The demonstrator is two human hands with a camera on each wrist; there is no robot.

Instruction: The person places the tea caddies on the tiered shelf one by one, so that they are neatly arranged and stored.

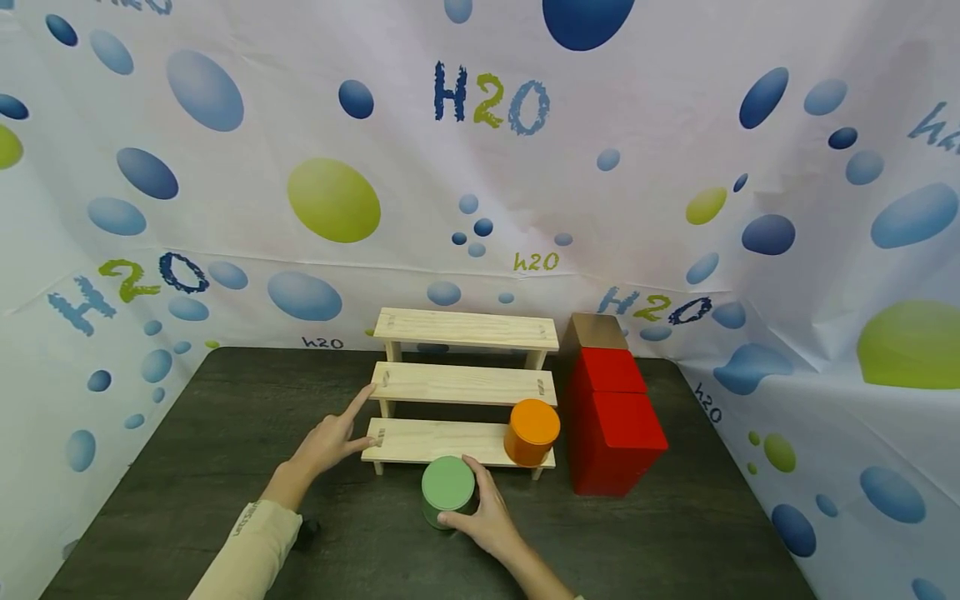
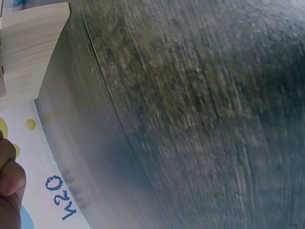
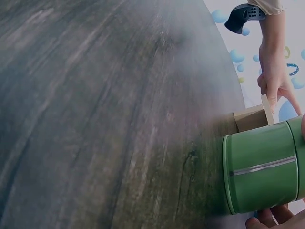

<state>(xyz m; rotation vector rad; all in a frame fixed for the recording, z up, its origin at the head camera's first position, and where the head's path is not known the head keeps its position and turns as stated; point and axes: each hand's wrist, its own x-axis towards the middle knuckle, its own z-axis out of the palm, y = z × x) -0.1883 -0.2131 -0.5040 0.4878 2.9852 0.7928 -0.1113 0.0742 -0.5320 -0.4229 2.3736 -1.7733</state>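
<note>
My right hand [image 1: 491,521] grips a round green tin [image 1: 447,485], thumb on its near side and fingers round its right side, just in front of the wooden three-step stand [image 1: 457,383]. In the right wrist view the green tin [image 3: 262,164] shows a vertical metal seam. My left hand [image 1: 326,446] is at the stand's left end, index finger extended to the middle step and thumb at the lowest one. Its other fingers are folded in, seen in part at the left wrist view's edge. An orange tin [image 1: 534,429] sits on the lowest step's right end.
Right of the stand, red boxes [image 1: 618,425] line up in front of a brown box [image 1: 596,331]. The dark wood-grain table [image 1: 675,542] is backed by a white sheet [image 1: 637,192] printed with blue and green spots.
</note>
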